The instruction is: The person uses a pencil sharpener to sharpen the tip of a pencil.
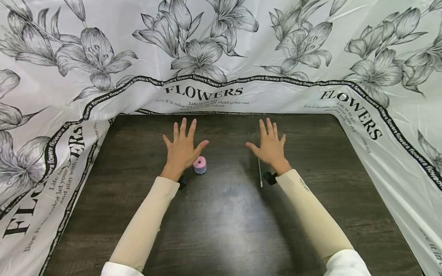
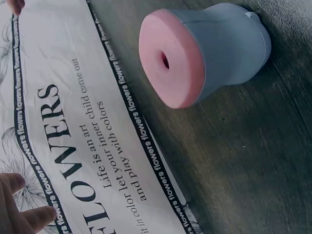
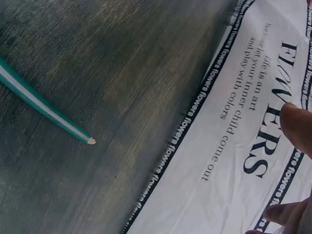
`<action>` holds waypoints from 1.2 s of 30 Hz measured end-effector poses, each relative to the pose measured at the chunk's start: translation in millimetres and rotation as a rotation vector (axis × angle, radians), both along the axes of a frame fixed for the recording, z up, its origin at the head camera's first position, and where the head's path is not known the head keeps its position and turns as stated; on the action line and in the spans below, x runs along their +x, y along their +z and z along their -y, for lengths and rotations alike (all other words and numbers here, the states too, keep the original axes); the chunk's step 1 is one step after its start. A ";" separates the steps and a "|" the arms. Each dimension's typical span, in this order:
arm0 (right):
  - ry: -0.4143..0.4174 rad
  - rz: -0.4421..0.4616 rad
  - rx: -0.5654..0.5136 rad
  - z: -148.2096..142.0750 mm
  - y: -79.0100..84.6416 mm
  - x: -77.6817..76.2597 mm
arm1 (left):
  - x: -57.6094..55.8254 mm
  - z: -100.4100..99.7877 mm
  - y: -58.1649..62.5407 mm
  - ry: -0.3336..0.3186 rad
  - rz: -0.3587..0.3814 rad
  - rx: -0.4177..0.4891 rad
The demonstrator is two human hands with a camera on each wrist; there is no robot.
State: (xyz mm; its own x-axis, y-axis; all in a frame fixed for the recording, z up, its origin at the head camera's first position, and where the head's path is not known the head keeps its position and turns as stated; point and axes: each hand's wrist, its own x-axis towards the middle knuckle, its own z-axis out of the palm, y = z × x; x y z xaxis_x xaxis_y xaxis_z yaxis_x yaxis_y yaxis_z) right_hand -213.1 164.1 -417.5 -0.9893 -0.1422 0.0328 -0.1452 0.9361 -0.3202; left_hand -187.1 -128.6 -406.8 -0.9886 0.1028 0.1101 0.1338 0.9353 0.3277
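Note:
With its fingers spread, my left hand (image 1: 181,150) is over the table, just left of a small pencil sharpener (image 1: 200,165). The sharpener has a pink top with a hole and a grey-blue body; in the left wrist view the pencil sharpener (image 2: 214,48) shows from the hole side. My right hand (image 1: 271,147) is spread too, over the upper end of a thin pencil (image 1: 260,174). Seen by the right wrist camera, the pencil (image 3: 46,107) is green with a pale stripe and a blunt, wood-coloured tip. Neither hand holds anything.
Both things lie on a dark wood-grain table (image 1: 221,214). A white cloth (image 1: 207,99) with black flower drawings and lettering hangs behind it and along both sides. A dark wrist strap part (image 1: 270,178) shows by the right wrist.

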 end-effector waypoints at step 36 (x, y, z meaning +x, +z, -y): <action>-0.095 0.261 -0.383 -22.2 -43.4 41.6 | 26.4 22.9 -66.3 -0.111 0.254 0.727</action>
